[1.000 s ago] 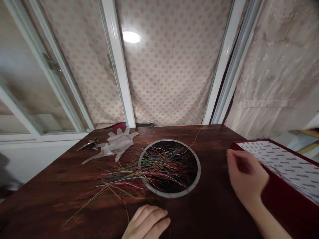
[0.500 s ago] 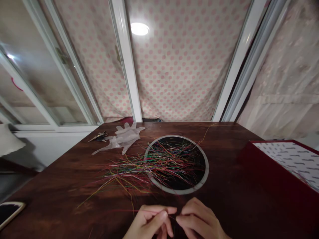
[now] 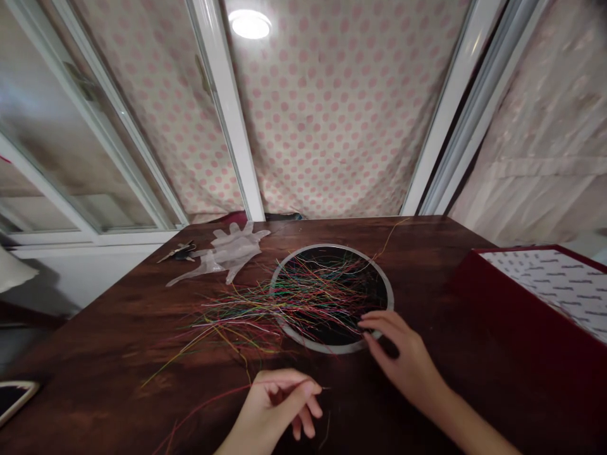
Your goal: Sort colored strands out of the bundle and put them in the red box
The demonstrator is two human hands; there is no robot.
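My left hand (image 3: 283, 404) is closed in a pinch on a thin red wire (image 3: 208, 402). The wire trails to the left over the table, and a short tip pokes out past the thumb. My right hand (image 3: 403, 354) hovers at the front right of a round black disc with a pale grey rim (image 3: 332, 348). Its thumb and fingers are apart, close to the ends of the loose wires, with nothing visible between them. Many thin coloured wires (image 3: 237, 309), red, green, yellow and white, lie tangled across the disc and spill over its left side.
A clear plastic glove (image 3: 232, 251) and a bunch of keys (image 3: 183, 251) lie at the back left of the brown table (image 3: 118, 341). To the right stands a dark red box (image 3: 497, 328) with a white patterned inside. A pale-rimmed dark object (image 3: 16, 399) sits at the left edge.
My right hand has left the left one and moved forward and right to the disc, its fingers opening. The left hand keeps its pinch. The camera view has tilted down slightly.
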